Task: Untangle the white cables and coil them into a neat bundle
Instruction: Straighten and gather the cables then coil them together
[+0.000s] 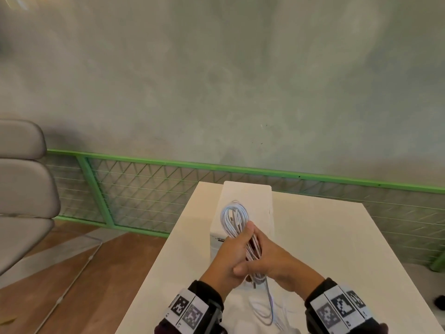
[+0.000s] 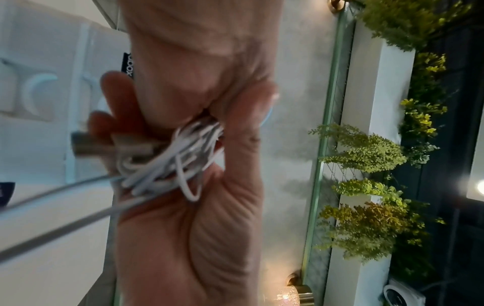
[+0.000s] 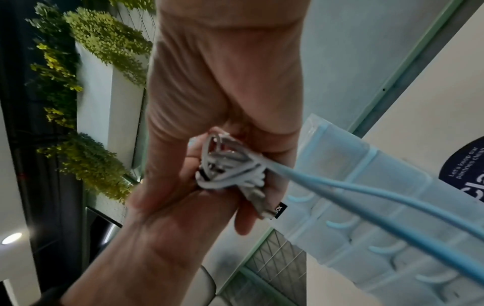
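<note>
Head view: both hands are clamping the cables (image 1: 234,216) above the table (image 1: 325,237), left hand (image 1: 228,256) gripping the coil's waist, right hand (image 1: 269,261) closing over it, probably keeping loops stacked while loose tails (image 1: 267,307) are hanging, uncoiled.

We face a mottled grey-green plaster wall (image 1: 216,80) with a bright green mesh railing (image 1: 134,189) along its foot. Beyond the tabletop's (image 1: 337,237) left edge we see a wooden floor (image 1: 101,273) and a grey padded chair (image 1: 21,179). Leafy yellow-green plants (image 2: 366,153) line a white ledge.
</note>
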